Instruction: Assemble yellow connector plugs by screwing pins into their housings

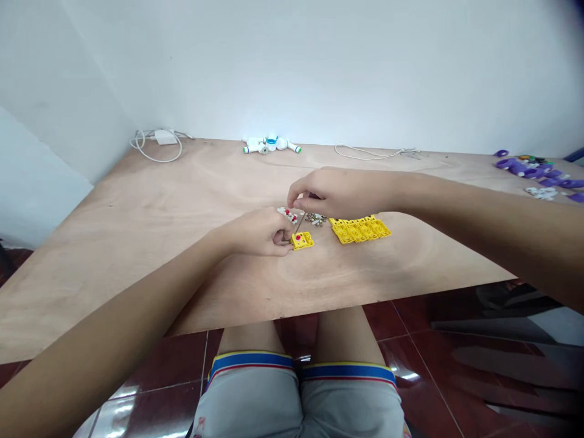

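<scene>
My left hand is closed at the left edge of a small yellow plastic casing with a red spot inside, holding it against the table. Above and slightly to the right, my right hand is curled in a pinch. A thin dark rod-like tool slants down from its fingers towards the casing; its upper end is hidden. Small white and red parts lie just past my left knuckles. Under my right hand is a pile of small metallic pieces. Several yellow casings sit in a row to the right.
White and green-tipped plastic pieces lie by the wall. A white cable with an adapter is at the back left, a thin cable at back centre. Purple parts and white bits lie far right. The wooden table's front edge crosses above my legs.
</scene>
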A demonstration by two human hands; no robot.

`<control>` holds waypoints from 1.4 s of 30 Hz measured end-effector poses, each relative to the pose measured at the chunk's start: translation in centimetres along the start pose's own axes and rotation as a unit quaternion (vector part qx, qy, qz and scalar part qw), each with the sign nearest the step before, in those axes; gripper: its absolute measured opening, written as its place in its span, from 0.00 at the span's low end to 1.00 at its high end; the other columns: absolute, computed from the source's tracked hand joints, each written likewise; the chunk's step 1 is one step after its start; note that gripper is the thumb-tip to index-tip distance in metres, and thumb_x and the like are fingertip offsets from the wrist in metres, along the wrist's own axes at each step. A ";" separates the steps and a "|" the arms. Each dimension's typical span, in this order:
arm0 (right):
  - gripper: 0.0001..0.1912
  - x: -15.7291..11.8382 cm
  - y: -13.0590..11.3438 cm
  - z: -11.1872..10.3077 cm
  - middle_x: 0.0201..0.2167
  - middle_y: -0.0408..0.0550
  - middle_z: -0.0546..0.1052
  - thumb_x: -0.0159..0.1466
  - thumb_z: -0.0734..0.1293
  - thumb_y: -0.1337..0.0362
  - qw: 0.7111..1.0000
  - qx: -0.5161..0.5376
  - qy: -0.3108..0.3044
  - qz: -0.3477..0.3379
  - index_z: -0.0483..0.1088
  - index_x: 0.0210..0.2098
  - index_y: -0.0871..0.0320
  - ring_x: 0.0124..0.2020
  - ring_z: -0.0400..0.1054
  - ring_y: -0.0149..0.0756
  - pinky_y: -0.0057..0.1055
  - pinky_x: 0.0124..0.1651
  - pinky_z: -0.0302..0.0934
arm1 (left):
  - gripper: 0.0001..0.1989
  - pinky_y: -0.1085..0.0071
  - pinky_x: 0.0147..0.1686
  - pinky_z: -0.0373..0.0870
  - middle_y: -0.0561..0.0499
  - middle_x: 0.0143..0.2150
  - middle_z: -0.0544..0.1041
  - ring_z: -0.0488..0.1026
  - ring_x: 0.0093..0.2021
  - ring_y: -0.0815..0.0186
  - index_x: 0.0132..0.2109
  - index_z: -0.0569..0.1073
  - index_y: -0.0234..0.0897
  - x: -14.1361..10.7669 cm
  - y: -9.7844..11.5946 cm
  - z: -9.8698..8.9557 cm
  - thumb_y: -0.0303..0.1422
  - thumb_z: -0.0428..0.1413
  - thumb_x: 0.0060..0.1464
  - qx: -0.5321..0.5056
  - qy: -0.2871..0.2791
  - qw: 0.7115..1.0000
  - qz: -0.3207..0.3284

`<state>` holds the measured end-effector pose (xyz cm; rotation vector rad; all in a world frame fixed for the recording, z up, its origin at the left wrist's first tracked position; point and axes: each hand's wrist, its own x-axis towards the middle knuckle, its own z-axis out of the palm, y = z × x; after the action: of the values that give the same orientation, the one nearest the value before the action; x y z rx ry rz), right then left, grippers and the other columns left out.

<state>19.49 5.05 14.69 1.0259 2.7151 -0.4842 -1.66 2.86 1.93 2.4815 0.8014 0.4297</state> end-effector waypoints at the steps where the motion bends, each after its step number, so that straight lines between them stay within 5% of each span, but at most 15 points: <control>1: 0.17 0.0 0.0 0.0 0.46 0.53 0.85 0.74 0.64 0.63 1.000 0.006 0.000 0.000 0.80 0.57 0.57 0.39 0.75 0.41 0.38 0.41 0.62 | 0.12 0.68 0.30 0.56 0.55 0.25 0.71 0.63 0.26 0.69 0.28 0.67 0.38 0.0 0.0 0.0 0.30 0.61 0.56 0.000 0.000 1.000 0.000; 3: 0.21 0.0 0.2 0.1 0.48 0.52 0.85 0.72 0.67 0.63 1.000 0.016 0.002 -0.002 0.77 0.63 0.54 0.40 0.75 0.41 0.37 0.40 0.61 | 0.13 0.68 0.30 0.56 0.55 0.25 0.72 0.64 0.26 0.69 0.27 0.66 0.38 0.0 -0.2 0.1 0.30 0.62 0.56 0.003 0.000 1.000 0.003; 8: 0.15 0.1 0.6 0.8 0.44 0.52 0.85 0.72 0.66 0.63 0.999 0.033 0.028 -0.003 0.81 0.53 0.57 0.38 0.73 0.40 0.37 0.40 0.59 | 0.12 0.67 0.30 0.57 0.55 0.25 0.72 0.66 0.26 0.69 0.28 0.67 0.38 0.0 -0.3 0.2 0.31 0.62 0.56 0.004 0.003 1.000 0.002; 11: 0.19 0.2 0.8 1.2 0.41 0.50 0.83 0.68 0.69 0.63 0.998 0.038 0.049 -0.001 0.79 0.57 0.56 0.36 0.71 0.39 0.37 0.39 0.58 | 0.13 0.67 0.30 0.57 0.55 0.25 0.72 0.66 0.27 0.69 0.27 0.66 0.38 0.0 -0.3 0.2 0.30 0.62 0.56 0.001 0.000 1.000 0.004; 16: 0.13 0.2 1.2 1.5 0.37 0.49 0.82 0.71 0.66 0.62 0.996 0.047 0.070 0.006 0.80 0.50 0.57 0.33 0.70 0.38 0.37 0.39 0.58 | 0.10 0.68 0.31 0.58 0.56 0.25 0.72 0.65 0.27 0.69 0.29 0.69 0.38 0.0 -0.2 0.0 0.30 0.62 0.55 -0.007 0.000 1.000 -0.001; 19: 0.17 0.3 1.2 1.6 0.38 0.49 0.82 0.68 0.70 0.62 0.996 0.042 0.078 0.003 0.78 0.56 0.57 0.34 0.71 0.39 0.37 0.39 0.59 | 0.10 0.69 0.31 0.58 0.55 0.26 0.73 0.66 0.27 0.69 0.29 0.69 0.38 0.0 -0.2 0.0 0.30 0.62 0.56 -0.004 -0.002 1.000 0.002; 32: 0.10 0.3 1.7 1.4 0.37 0.49 0.84 0.70 0.69 0.62 0.996 0.066 0.054 -0.004 0.82 0.46 0.58 0.33 0.70 0.36 0.36 0.38 0.58 | 0.09 0.68 0.32 0.58 0.55 0.26 0.74 0.66 0.27 0.68 0.30 0.71 0.38 0.0 -0.3 0.1 0.30 0.62 0.56 -0.003 0.005 1.000 0.006; 42: 0.21 0.2 1.5 1.4 0.37 0.49 0.82 0.69 0.70 0.61 0.996 0.058 0.061 0.014 0.77 0.60 0.58 0.34 0.73 0.40 0.37 0.39 0.60 | 0.10 0.67 0.31 0.58 0.56 0.26 0.73 0.66 0.28 0.68 0.30 0.69 0.38 -0.1 -0.3 0.1 0.31 0.62 0.56 0.000 -0.006 1.000 -0.009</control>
<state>20.42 5.76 12.98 1.1556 2.8037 -0.5983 -1.81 3.01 1.72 2.4740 0.8175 0.4082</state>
